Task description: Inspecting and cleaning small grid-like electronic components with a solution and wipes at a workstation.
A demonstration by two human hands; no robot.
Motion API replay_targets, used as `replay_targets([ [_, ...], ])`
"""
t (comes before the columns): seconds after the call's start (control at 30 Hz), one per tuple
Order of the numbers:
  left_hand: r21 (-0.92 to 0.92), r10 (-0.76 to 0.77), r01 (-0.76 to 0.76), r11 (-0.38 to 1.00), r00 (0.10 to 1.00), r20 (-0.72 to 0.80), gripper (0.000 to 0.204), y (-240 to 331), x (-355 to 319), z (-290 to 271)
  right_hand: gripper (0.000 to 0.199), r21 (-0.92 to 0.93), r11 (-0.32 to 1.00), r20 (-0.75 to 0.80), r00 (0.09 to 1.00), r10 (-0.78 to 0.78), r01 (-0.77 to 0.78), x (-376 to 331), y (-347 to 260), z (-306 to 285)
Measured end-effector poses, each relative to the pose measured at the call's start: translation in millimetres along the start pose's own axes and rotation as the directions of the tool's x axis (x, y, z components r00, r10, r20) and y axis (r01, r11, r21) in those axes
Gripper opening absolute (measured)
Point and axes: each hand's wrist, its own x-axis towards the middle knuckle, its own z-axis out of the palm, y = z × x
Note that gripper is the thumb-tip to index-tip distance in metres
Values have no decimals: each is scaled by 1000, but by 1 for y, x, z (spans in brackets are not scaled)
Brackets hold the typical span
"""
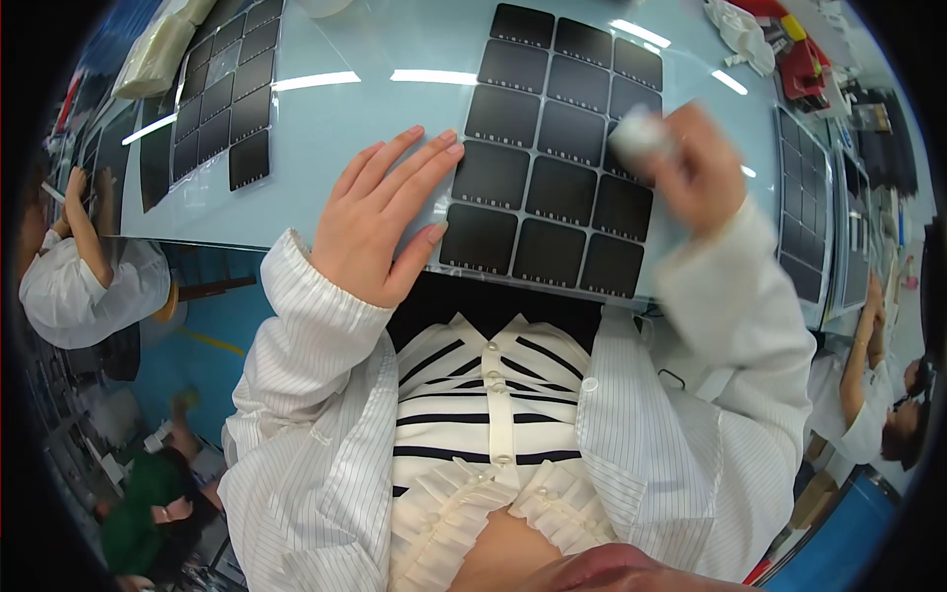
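Note:
A sheet of dark, round-cornered rectangular panels (565, 134), set in rows of three with pale gaps, lies on the glossy table (345, 39) in front of me. My left hand (380, 222) rests flat at the sheet's left edge, fingers stretched out and fingertips touching its border. At the sheet's right side my right hand (705, 173) is closed around a white wad (641, 141), perhaps cloth or paper. Motion blurs both the hand and the wad. The wad covers part of the panels in the right column; whether it presses on them I cannot tell.
Another sheet of dark panels (212, 109) lies at the far left, near a pale plastic-wrapped bundle (163, 49). More dark panels (801, 202) lie on the right. A red bin (804, 67) and crumpled white material (740, 35) sit back right. Other people (94, 286) work at both sides.

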Motion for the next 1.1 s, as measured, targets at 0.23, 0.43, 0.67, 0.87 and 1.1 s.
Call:
replay_targets([
  [0.23, -255, 12, -31, 966, 997, -77, 64, 2, 4, 1, 46, -371, 769, -337, 847, 411, -521, -29, 112, -56],
  [0.43, -715, -214, 171, 678, 976, 31, 62, 7, 3, 2, 44, 303, 770, -263, 727, 634, -562, -59, 7, -59],
  [0.67, -914, -316, 270, 303, 933, 171, 65, 8, 4, 2, 32, 320, 209, 692, 378, 615, -924, -112, -88, -46],
  [0.87, -905, -235, 415, 92, 893, 385, 63, 0, 1, -6, 34, 620, -1, 557, 438, 706, -785, -120, -102, -10],
  [1.1, -868, -159, 494, 47, 862, 482, 58, 3, -16, -9, 23, 640, 314, 366, 638, 677, -701, -133, -111, -33],
])
